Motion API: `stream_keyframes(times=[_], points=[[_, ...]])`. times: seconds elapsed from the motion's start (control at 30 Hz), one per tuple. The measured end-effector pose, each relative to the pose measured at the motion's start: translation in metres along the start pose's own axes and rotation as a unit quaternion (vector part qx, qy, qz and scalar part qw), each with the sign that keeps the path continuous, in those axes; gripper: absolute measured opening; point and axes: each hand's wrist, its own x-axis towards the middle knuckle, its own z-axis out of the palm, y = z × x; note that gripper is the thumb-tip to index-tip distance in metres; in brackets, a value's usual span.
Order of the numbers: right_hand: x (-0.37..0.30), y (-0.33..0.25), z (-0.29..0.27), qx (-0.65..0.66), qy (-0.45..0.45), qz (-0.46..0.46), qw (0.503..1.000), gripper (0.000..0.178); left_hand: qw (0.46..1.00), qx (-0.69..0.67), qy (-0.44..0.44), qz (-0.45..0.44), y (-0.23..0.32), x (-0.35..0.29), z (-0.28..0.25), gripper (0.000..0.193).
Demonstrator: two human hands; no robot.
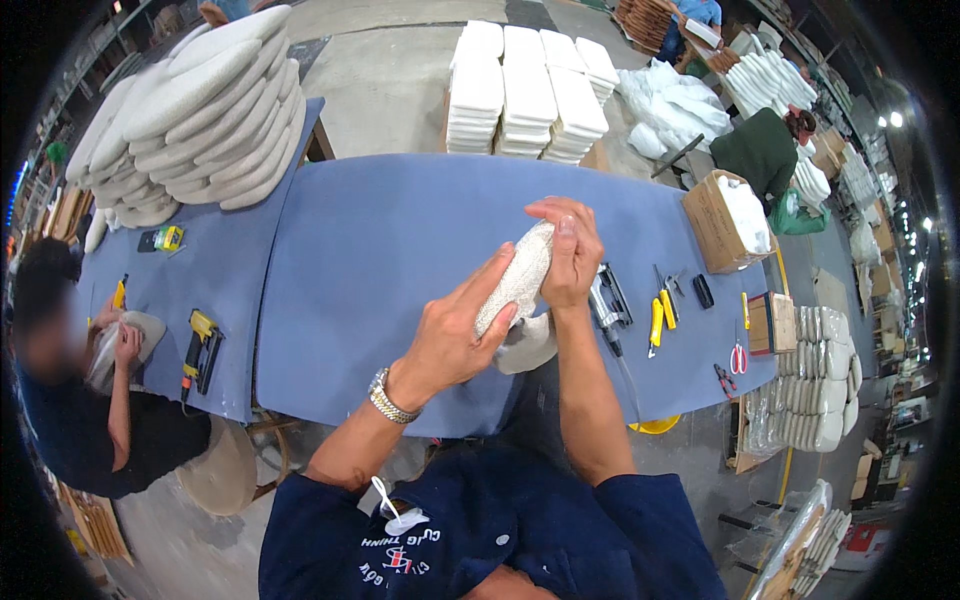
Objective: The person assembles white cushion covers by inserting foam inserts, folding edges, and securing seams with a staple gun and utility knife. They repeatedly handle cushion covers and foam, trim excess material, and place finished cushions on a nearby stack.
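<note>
Above the near part of the blue-topped table [370, 260], I hold a pale woven-fabric seat cushion [520, 272] tilted on its edge. My left hand [462, 322] presses along its left side, fingers stretched forward and thumb across the near end. My right hand [570, 250] wraps the far right end with its fingers curled over the top. Below the hands, a greyish flap [530, 345] hangs at the table's near edge; whether it is part of the same cushion I cannot tell. A staple gun [608, 300] with a hose lies just right of my right forearm.
Yellow-handled tools [660, 318], red scissors [738, 358], pliers [725, 380] and a cardboard box [728, 222] sit on the right. Stacked cushions [215, 110] rise at far left; white foam pads [525, 90] stand beyond the table. A co-worker [70, 380] works at left beside another staple gun [200, 350].
</note>
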Motion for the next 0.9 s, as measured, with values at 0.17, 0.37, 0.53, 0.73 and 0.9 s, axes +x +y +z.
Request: stream_keyframes(times=[0.17, 0.37, 0.53, 0.73, 0.9], points=[[-0.022, -0.004, -0.013, 0.15, -0.092, 0.169, 0.97, 0.061, 0.998, 0.005, -0.054, -0.027, 0.015, -0.033, -0.034, 0.065], [-0.038, -0.067, 0.05, 0.101, -0.119, 0.072, 0.985, 0.039, 0.971, 0.123, -0.066, -0.192, 0.048, -0.058, -0.096, 0.069], [-0.07, -0.079, 0.096, 0.099, -0.13, 0.002, 0.987, 0.037, 0.928, 0.163, -0.024, -0.334, 0.055, -0.08, -0.119, 0.067], [-0.146, 0.026, 0.088, 0.062, -0.2, 0.124, 0.97, 0.045, 0.929, 0.14, 0.065, -0.337, 0.038, -0.185, -0.139, 0.072], [-0.174, 0.086, 0.098, 0.127, -0.102, 0.342, 0.925, 0.061, 0.943, 0.156, 0.106, -0.275, 0.033, -0.268, -0.134, 0.085]])
